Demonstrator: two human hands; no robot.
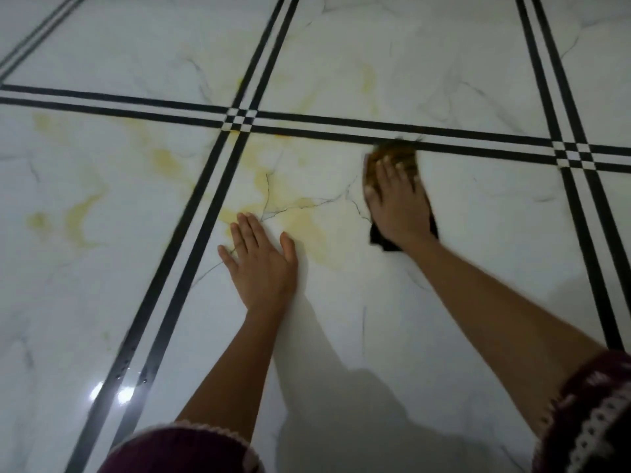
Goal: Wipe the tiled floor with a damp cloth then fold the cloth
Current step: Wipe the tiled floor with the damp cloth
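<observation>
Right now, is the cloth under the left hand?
No, the cloth lies under the right hand, while the left hand rests flat on the bare tiled floor.

The right hand (396,199) presses a dark cloth (401,158) flat on the white tiled floor (341,46); the left hand (261,261) rests flat nearby, fingers straight.

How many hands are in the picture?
2. The left hand lies flat on the floor; the right hand presses the cloth further right. None seem hidden.
</observation>
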